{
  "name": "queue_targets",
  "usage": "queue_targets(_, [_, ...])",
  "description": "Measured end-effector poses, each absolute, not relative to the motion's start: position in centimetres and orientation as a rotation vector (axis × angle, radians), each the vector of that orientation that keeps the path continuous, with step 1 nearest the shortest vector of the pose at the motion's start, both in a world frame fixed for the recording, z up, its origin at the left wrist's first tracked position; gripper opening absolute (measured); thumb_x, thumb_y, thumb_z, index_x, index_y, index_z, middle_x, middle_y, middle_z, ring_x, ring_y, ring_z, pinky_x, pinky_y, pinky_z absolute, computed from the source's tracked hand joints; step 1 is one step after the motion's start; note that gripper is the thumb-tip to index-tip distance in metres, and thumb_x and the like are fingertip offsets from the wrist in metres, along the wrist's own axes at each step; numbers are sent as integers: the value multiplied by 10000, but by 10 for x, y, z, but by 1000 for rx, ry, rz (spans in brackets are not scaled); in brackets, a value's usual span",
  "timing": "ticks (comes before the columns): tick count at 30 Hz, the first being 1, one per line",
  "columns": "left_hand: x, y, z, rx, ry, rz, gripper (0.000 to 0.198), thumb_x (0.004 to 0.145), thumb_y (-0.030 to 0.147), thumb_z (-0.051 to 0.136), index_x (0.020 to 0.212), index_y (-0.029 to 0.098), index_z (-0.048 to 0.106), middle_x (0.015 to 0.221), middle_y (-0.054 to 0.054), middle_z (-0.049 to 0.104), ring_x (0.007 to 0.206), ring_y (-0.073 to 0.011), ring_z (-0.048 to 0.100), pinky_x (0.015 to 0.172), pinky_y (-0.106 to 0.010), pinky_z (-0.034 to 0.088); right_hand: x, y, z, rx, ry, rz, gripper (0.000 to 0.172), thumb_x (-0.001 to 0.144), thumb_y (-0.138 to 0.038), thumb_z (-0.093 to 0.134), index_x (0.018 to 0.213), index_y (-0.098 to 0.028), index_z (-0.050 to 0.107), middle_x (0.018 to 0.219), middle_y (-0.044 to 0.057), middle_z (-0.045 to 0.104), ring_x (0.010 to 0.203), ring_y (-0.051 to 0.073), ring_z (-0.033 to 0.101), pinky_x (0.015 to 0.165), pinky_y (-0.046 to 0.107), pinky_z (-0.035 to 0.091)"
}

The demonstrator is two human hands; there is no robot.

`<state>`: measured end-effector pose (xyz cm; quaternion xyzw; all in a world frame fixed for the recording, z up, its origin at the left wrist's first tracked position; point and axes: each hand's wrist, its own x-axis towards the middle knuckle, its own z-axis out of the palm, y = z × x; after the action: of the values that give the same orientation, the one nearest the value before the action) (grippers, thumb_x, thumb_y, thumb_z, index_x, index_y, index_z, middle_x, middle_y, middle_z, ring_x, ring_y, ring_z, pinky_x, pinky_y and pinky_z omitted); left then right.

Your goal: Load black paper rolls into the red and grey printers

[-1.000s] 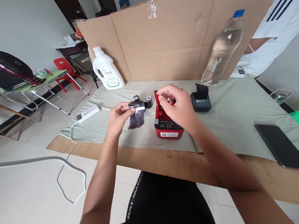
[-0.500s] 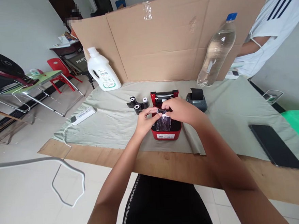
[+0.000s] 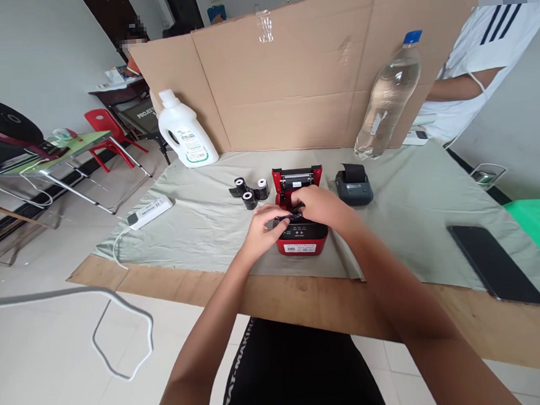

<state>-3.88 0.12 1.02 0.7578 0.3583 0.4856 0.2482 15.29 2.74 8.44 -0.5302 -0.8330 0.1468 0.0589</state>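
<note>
Two hands meet above the red printer (image 3: 301,248), whose lid (image 3: 297,179) stands raised at its back. Just left of the printer, black rolls (image 3: 250,194) lie in a cluster on the counter (image 3: 197,220). The person's left hand (image 3: 263,231), at the printer's left side, is narrowed to a pinch on a small dark piece (image 3: 292,216) just over the open bay. The right hand (image 3: 322,210), on the printer's right, is curled and appears to pinch the same piece, though its fingertips are partly covered.

The dark piece should be light, thin and pliable, perhaps slick; its edges look the best place to hold. The printer is likely stiff plastic, steadied best by its lower sides rather than the lid.

As for writing, a chair back (image 3: 148,114) far left of the printer shows "PROJEEY", its end cut off. The power strip (image 3: 150,212) left of the printer and the white jug (image 3: 189,134) behind it to the left carry print too small to read. The trousers (image 3: 305,373) in front of the printer read "RAT-MAKING". The printer's white front label (image 3: 300,248) bears a square code and illegible lines.
</note>
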Motion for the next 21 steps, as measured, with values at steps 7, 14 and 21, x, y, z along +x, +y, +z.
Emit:
queue_targets(7, [-37,4,32,2182,1031,1250,160,952,321,640,954,278,794,947,-43,782,910,-224,680,944,-409,458,156,26,86,-1548,-2481,484,235,864,-33,536,955,-189,686,1062,95,741,928,189,674,704,249,398])
queue_targets(14, [-28,7,41,2398,1029,1139,232,998,301,565,1016,293,796,999,-40,784,929,-222,646,985,-419,374,160,24,94,-1517,-2549,502,166,850,-55,523,829,-188,621,860,58,693,704,153,573,594,269,317])
queue_targets(21, [-28,9,37,2374,1000,1185,220,1001,289,572,1008,280,793,1008,-31,780,919,-201,668,915,-390,397,158,24,92,-1517,-2668,346,204,837,-18,492,791,-184,601,853,66,706,803,186,624,704,302,335])
